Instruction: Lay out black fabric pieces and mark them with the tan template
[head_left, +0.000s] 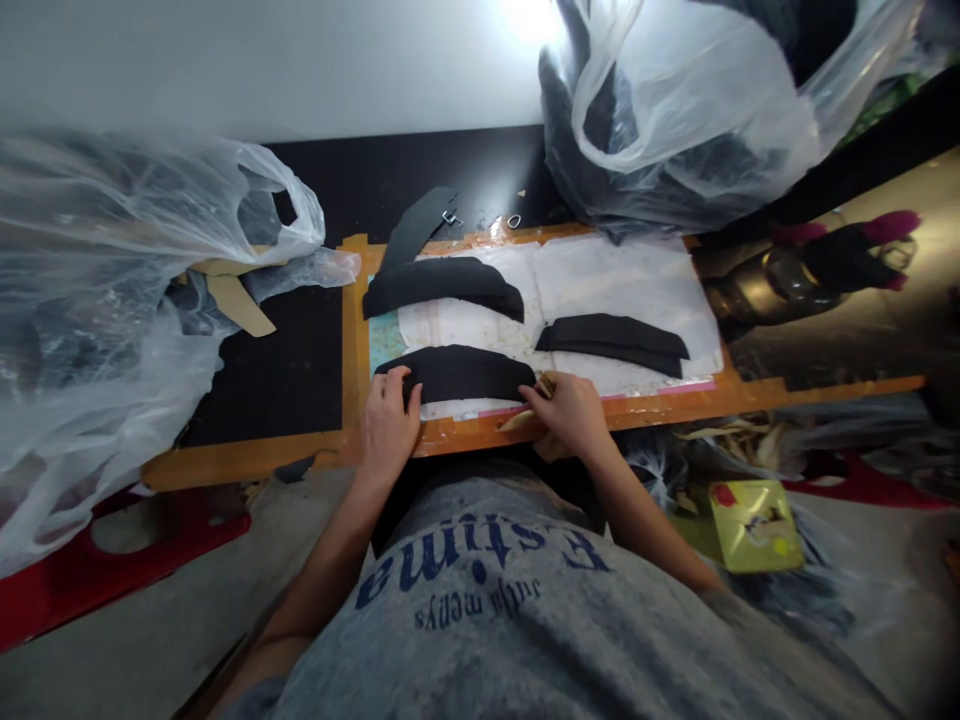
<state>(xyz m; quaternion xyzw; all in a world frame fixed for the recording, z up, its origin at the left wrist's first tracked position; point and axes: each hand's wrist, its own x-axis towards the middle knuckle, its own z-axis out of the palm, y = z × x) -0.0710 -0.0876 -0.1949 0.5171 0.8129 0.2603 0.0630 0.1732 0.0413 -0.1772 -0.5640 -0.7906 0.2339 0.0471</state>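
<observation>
A curved black fabric piece (461, 373) lies near the front edge of a wooden board (352, 330) covered with white paper (622, 280). My left hand (388, 425) presses on its left end, fingers bent over the fabric. My right hand (571, 413) rests at its right end, fingertips touching the fabric, with tan strips (525, 418) under the hand. Two more black pieces lie further back: a curved one (442, 283) at the upper left and a stack (611, 340) at the right.
A clear plastic bag (112, 290) bulges at the left; another bag with dark pieces (675, 110) stands at the back right. A black strip (416, 228) and small metal clips (450, 216) lie behind the board. A yellow packet (750, 522) lies lower right, by scraps.
</observation>
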